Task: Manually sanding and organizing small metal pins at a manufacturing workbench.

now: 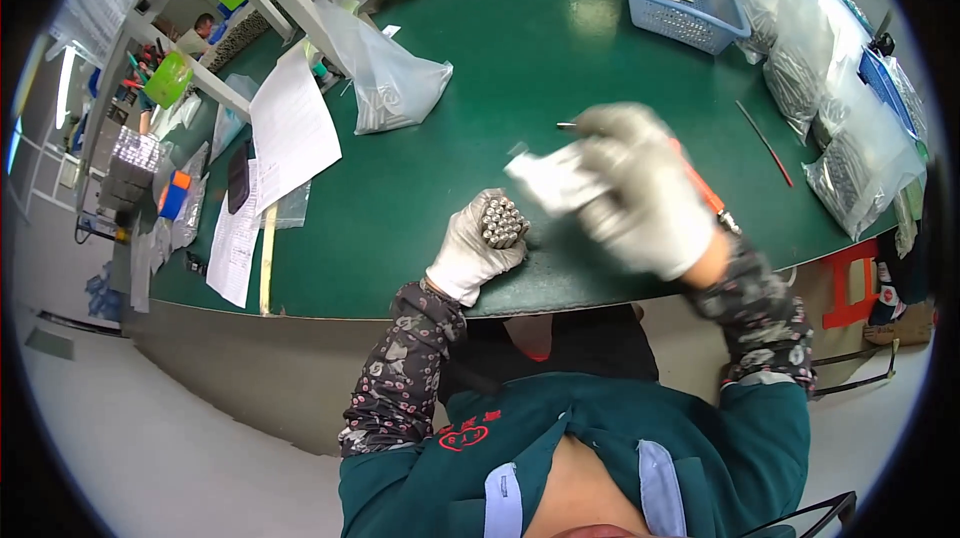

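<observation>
Step in hand: bundling, as I judge it; small metal cylinders are gathered upright at the near table edge, centre frame.
Left hand (470, 256): gloved, clenched round the bundle of metal cylinders (501, 220), ends up.
Right hand (640, 188): gloved, blurred, grasping a clear plastic bag (550, 178) just right of the bundle.
Next move: likely needs the bag mouth opened and lined up.
Materials: knit white gloves; shiny ribbed metal; thin crinkled film.
Surface: smooth green table (520, 48).

We see knitted cloth gloves on the left hand (470, 253) and right hand (640, 193), dull metal in the bundle of cylinders (500, 220), glossy green on the bench (520, 48), and clear, crinkled plastic bags (390, 83).
</observation>
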A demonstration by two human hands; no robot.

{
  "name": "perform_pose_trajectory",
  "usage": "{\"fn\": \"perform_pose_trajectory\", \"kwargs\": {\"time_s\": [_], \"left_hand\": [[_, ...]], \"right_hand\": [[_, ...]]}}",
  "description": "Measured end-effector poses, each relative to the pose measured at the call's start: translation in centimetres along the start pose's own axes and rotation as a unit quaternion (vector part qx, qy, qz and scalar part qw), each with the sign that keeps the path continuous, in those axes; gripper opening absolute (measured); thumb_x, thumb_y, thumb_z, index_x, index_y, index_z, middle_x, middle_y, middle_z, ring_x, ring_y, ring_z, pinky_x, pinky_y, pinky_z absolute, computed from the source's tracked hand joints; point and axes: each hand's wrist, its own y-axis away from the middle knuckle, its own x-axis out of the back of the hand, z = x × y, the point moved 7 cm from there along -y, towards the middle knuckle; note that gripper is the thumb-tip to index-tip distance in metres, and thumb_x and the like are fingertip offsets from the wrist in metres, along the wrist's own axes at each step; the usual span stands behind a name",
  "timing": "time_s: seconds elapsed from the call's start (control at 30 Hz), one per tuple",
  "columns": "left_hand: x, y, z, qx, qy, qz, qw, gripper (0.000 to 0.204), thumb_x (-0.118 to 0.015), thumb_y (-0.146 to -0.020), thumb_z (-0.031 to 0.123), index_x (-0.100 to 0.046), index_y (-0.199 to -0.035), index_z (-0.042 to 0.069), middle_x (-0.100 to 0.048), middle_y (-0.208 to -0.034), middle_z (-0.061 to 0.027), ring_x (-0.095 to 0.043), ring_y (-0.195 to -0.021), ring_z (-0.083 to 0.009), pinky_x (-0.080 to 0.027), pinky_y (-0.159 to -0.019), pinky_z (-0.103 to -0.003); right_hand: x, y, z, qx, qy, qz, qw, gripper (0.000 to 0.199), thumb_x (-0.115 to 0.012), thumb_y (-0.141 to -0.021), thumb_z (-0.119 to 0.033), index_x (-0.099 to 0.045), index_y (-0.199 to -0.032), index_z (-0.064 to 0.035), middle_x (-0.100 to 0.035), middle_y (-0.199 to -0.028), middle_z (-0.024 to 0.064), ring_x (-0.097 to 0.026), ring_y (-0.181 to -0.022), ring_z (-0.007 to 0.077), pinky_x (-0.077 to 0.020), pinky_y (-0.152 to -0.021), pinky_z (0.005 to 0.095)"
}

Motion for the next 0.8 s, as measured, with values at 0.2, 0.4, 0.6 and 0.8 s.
{"fn": "perform_pose_trajectory", "kwargs": {"time_s": [0.2,0.4,0.6,0.8], "left_hand": [[-1.0,0.9,-1.5,0.079,0.157,0.011,0.984,0.044,-0.069,-0.069,0.007,-0.049,-0.108,0.004,-0.054,-0.105,-0.0064,-0.052,-0.098,-0.0157,-0.043,-0.083,-0.028],[-0.2,0.5,-0.9,0.042,-0.021,0.050,0.998,0.040,-0.070,-0.062,0.004,-0.054,-0.098,0.001,-0.062,-0.085,-0.0058,-0.060,-0.079,-0.0160,-0.048,-0.070,-0.027],[-0.8,0.8,-1.0,0.033,0.134,0.026,0.990,0.055,-0.070,-0.062,-0.002,-0.048,-0.112,0.004,-0.054,-0.083,0.0033,-0.052,-0.076,-0.0056,-0.045,-0.071,-0.020],[-0.3,0.7,-1.8,-0.004,0.094,0.046,0.994,0.059,-0.068,-0.062,-0.004,-0.045,-0.115,0.006,-0.053,-0.087,0.0016,-0.052,-0.075,-0.0063,-0.046,-0.069,-0.020]], "right_hand": [[-10.7,-0.7,-3.5,-0.078,-0.035,-0.151,0.985,0.017,-0.054,-0.071,-0.018,-0.050,-0.076,-0.0024,-0.049,-0.084,0.0155,-0.054,-0.081,0.0318,-0.0473,-0.065,0.0410],[-11.9,-2.1,0.4,-0.265,-0.039,-0.196,0.943,0.030,-0.045,-0.081,-0.029,-0.062,-0.080,-0.0042,-0.060,-0.084,0.0182,-0.059,-0.079,0.0343,-0.0466,-0.073,0.0411],[-7.9,-2.5,6.3,-0.362,0.011,-0.088,0.928,0.036,-0.047,-0.081,-0.040,-0.064,-0.086,-0.0086,-0.062,-0.089,0.0158,-0.059,-0.087,0.0328,-0.0459,-0.078,0.0375],[3.0,1.9,14.2,-0.442,0.096,-0.014,0.892,0.046,-0.049,-0.076,-0.052,-0.062,-0.084,-0.0078,-0.061,-0.087,0.0172,-0.058,-0.085,0.0333,-0.0446,-0.073,0.0388]]}}
